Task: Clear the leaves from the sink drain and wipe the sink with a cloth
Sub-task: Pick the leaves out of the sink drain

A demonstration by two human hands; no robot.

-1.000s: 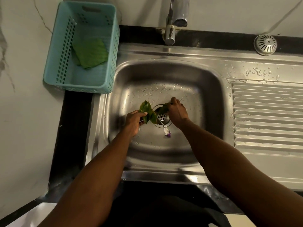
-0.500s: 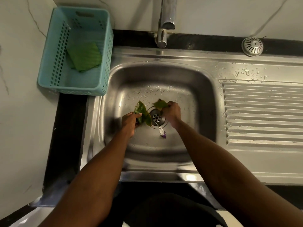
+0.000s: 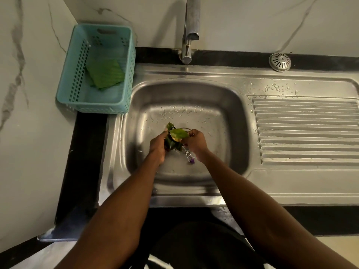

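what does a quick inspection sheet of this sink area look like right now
surface: steel sink, water drops in the basin and on the ribbed drainboard
job's things: leaves bunched between both hands over the drain; green cloth lying in the teal basket, unused
clutter: small purple and clear scrap on the basin floor; round strainer on the back ledge
hands: left hand grips dark leaves; right hand pinches a lighter leaf
cables: nothing seen
surroundings: tap above the basin, no water running; marble wall; black counter edge
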